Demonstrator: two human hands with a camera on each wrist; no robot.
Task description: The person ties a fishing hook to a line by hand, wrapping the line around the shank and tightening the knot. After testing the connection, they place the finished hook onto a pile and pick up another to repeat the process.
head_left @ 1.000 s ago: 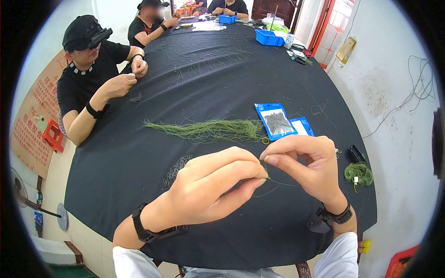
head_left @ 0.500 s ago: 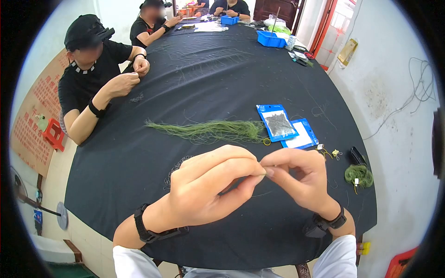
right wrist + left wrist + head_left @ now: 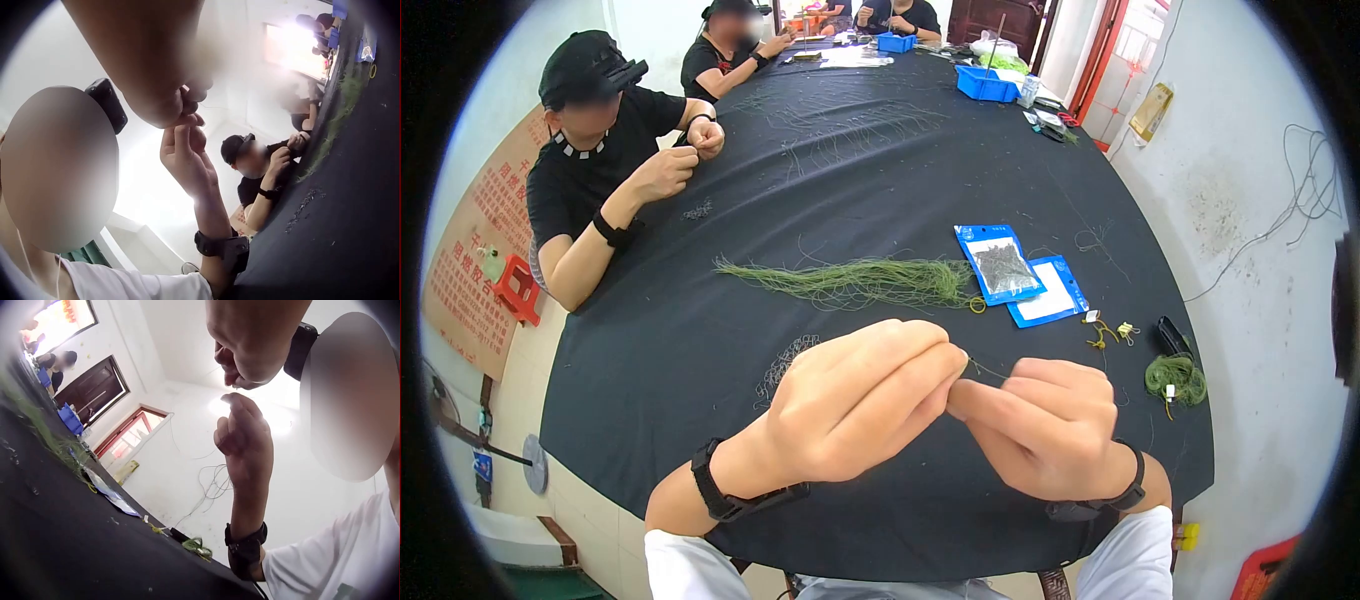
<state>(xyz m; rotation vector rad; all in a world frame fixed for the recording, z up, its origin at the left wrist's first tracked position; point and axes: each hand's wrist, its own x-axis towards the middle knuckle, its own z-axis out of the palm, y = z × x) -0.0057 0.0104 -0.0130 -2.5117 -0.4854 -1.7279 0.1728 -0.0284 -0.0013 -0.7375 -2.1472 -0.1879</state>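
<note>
Above the near part of the black-clothed table (image 3: pixel 650 400), my left hand (image 3: pixel 870 400) pinches a thin green line (image 3: pixel 988 370) between thumb and fingertips. My right hand (image 3: pixel 1040 425) meets it fingertip to fingertip, its fingers curled in and pinching the same line. A short stretch of line shows between the two hands; whatever sits inside the pinch is hidden by the fingers. In the left wrist view the right hand (image 3: pixel 247 431) is raised with its fingertips close to the left hand's. Partly behind the left hand lies a heap of small dark wire-like pieces (image 3: pixel 788 365).
A long bundle of green line (image 3: pixel 850 280) lies beyond my hands, beside a blue packet of dark bits (image 3: pixel 1003 265) and another blue packet (image 3: pixel 1055 295). Rightward are yellow ties (image 3: pixel 1103 335) and a green coil (image 3: pixel 1175 380). A person (image 3: pixel 590 150) sits at left; blue bins (image 3: pixel 987 84) stand farther off.
My right hand has turned over, its knuckles now uppermost, and dropped slightly; its fingers have curled in more. The left fingers have closed up somewhat. The line now runs between both hands.
</note>
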